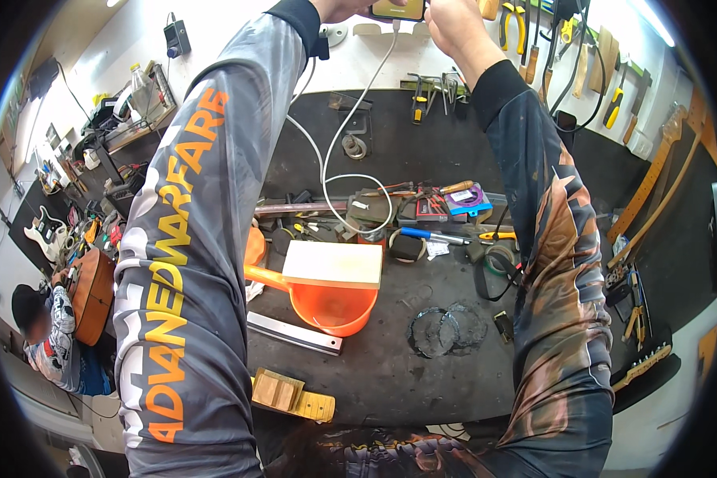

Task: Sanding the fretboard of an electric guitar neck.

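Both my arms reach up to the top edge of the view. My left hand (338, 9) is mostly cut off there, beside a phone (398, 9); its fingers are hidden. My right hand (454, 28) is closed at the phone's right side, gripping it. A white cable (346, 119) runs from the phone's lower end and loops down over the dark workbench (406, 374). Below sit an orange plastic scoop (327, 311) with a pale board (331, 263) across it, a metal bar (295, 333) and a wooden piece (291, 394).
Pliers, screwdrivers and saws hang on the wall (597, 40). Pens, small tools and cases (422, 207) lie along the bench's back. Guitar necks (653, 167) stand at right. At lower left, another person (56, 334) is at an acoustic guitar (88, 295).
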Tool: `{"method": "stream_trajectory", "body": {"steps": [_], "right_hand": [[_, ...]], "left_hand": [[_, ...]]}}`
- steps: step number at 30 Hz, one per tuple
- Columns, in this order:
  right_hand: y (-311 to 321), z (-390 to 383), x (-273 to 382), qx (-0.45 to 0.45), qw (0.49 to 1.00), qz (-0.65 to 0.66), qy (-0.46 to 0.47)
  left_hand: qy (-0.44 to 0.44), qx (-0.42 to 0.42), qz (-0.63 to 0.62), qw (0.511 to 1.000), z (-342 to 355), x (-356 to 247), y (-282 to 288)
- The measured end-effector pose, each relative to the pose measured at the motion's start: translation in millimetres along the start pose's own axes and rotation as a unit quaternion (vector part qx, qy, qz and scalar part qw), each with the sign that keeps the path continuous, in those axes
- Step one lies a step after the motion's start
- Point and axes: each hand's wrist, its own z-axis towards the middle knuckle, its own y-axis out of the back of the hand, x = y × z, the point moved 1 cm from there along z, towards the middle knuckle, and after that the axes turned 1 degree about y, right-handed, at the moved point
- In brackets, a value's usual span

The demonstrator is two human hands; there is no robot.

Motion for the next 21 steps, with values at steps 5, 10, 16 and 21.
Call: {"method": "stream_trajectory", "body": {"steps": [5,10,16,21], "right_hand": [[26.1,-1.4,6.2,0.021,0.791,-0.559,0.247],[10.4,-16.1,18.3,0.086,0.744,-0.603,0.274],[34.1,-17.7,17.2,0.080,0.750,-0.599,0.269],[14.6,-13.1,15.0,0.075,0.752,-0.592,0.279]], "left_hand": [[0.023,-0.020,-0.011,0.999,0.1,-11.3,-10.9],[0.071,0.014,-0.065,0.995,-7.7,-6.6,11.4],[-0.105,0.100,0.552,0.821,-0.9,-16.4,-2.6],[0.069,0.005,-0.067,0.995,11.6,14.8,16.3]]}}
